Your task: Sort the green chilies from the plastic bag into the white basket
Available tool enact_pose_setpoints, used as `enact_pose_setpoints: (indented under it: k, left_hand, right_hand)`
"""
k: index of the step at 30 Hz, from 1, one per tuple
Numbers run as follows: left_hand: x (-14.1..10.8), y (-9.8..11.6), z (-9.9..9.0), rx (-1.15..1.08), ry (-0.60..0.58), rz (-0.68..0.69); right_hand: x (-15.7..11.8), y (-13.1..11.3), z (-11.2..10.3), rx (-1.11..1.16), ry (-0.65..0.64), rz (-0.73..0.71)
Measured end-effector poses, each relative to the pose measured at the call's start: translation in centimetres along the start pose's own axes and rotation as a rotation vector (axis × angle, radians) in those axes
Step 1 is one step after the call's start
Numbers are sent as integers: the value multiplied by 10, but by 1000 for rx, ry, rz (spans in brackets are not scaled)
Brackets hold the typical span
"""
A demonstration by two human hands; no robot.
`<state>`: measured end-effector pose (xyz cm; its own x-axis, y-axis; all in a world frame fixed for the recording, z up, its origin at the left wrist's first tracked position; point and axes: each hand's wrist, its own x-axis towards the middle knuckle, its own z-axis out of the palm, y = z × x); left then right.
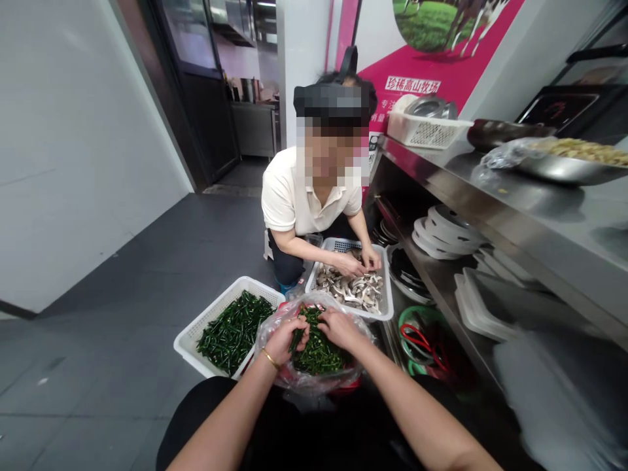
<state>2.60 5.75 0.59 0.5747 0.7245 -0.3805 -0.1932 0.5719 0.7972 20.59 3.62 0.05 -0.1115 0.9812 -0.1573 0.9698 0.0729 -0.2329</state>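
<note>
A clear plastic bag (275,327) lies open in front of my knees, filled with slim green chili peppers (318,356). My left hand (287,339), with a gold bangle at the wrist, is closed around a few green peppers over the bag's left side. Opposite it, my right hand (339,327) reaches into the bag with bent fingers at the peppers; what its fingertips pinch is too small to make out. Left of the bag, a white plastic basket (189,347) holds many dark green peppers (235,330).
Across from me a person (314,183) crouches, both hands over a white basket (387,288) of sliced mushrooms (350,288). On the right, a steel shelf unit (530,209) carries stacked white dishes (446,232) and a metal bowl (579,163). A green basket (412,317) stands low beside it.
</note>
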Motion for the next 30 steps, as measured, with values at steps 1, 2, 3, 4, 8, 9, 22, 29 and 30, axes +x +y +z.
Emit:
enact_pose_setpoints:
  k: [1, 2, 3, 4, 8, 9, 22, 29, 30]
  left_hand:
    - [0, -2, 0, -52, -25, -43]
    - [1, -4, -1, -87, -57, -78]
    - [1, -5, -2, -97, -87, -107]
    - [1, -6, -3, -88, -107, -133]
    - [7, -8, -5, 16, 11, -223]
    - [10, -8, -5, 15, 96, -242]
    - [23, -3, -14, 42, 378, -170]
    - [23, -10, -4, 84, 199, -296]
    - [23, -10, -3, 95, 208, -287]
  right_hand:
    - [3, -5, 7, -31, -4, -11]
    - [6, -9, 13, -46, -13, -15]
    - [8, -11, 16, -53, -21, -8]
    - [9, -10, 17, -55, -35, 7]
    - [7, 18, -1, 30, -19, 61]
    - [7, 27, -8, 56, 5, 65]
    - [11, -2, 20, -151, -118, 8]
    - [10, 19, -1, 24, -78, -15]
    - [9, 19, -1, 34, -66, -25]
